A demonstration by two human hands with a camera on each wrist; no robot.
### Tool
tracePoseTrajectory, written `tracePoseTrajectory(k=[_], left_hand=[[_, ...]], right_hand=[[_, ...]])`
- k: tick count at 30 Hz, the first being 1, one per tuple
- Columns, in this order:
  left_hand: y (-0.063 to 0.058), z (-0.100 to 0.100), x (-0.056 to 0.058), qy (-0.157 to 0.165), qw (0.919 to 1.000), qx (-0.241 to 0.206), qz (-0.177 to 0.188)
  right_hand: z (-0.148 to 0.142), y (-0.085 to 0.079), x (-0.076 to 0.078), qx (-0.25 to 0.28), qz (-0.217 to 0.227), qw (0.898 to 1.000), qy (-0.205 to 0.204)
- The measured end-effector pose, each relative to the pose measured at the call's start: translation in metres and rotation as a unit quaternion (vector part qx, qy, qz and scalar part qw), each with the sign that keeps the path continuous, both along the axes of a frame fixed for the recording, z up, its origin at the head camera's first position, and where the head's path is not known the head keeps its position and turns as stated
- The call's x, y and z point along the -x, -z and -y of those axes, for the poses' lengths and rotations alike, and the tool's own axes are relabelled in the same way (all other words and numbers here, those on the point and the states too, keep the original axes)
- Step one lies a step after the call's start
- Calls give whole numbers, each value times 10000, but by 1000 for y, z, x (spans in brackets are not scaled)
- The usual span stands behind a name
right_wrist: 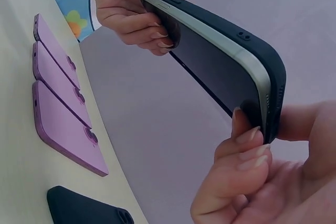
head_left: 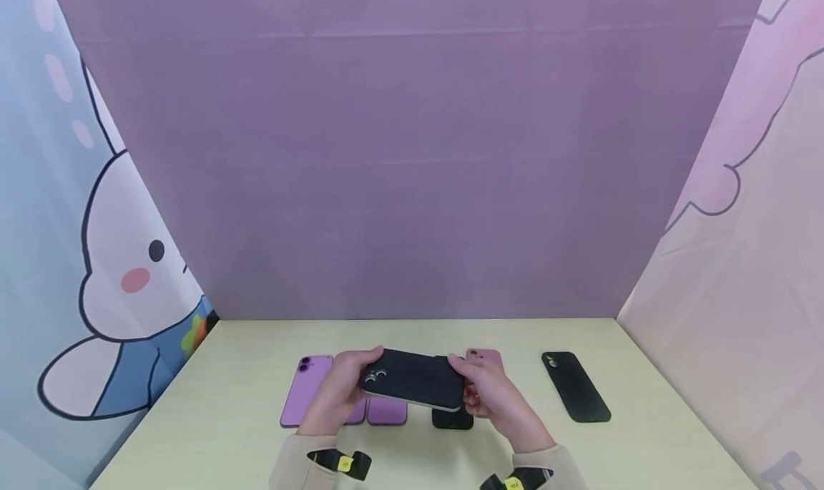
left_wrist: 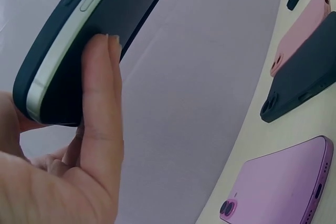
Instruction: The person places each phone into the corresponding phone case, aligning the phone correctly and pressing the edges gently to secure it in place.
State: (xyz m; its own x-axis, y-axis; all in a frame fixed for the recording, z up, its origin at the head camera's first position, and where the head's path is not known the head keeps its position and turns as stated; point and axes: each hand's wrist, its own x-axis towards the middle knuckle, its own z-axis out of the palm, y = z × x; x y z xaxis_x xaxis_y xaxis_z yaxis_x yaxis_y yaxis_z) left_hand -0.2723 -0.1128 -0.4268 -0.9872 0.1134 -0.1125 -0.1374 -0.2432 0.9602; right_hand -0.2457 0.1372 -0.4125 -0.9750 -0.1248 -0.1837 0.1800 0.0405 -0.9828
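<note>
Both hands hold a silver-edged phone (right_wrist: 247, 72) with a black phone case (head_left: 412, 379) over its back. It is raised above the table, case side up and dark screen facing down. My left hand (head_left: 341, 386) grips the end with the camera openings, its thumb on the case and fingers under the screen. At the opposite end, my right hand (head_left: 496, 397) pinches the phone and case between thumb and curled fingers. Along the long side, the silver frame (right_wrist: 236, 51) stands out of the case in the right wrist view.
Three purple phones (right_wrist: 68, 129) lie in a row on the pale table (head_left: 212, 404), at left. A black case (head_left: 453, 420) lies beneath the held phone, with a pink case-like piece (head_left: 487, 356) behind. Another black case (head_left: 576, 387) lies at right. A purple backdrop (head_left: 412, 154) rises behind.
</note>
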Motion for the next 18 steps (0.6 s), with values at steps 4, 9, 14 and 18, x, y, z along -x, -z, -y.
tracePoseTrajectory(k=[4, 9, 14, 18], left_hand=[[-1, -1, 0, -186, 9998, -66, -41], [-1, 0, 1, -453, 9989, -78, -83], [-1, 0, 1, -683, 9974, -157, -151], [-2, 0, 1, -771, 9966, -238, -179]], right_hand=[[-2, -1, -1, -42, 34, 9999, -150], [-3, 1, 0, -84, -34, 9993, -349], [-4, 2, 0, -76, -203, 9976, -654], [-5, 2, -1, -106, -250, 9959, -863]])
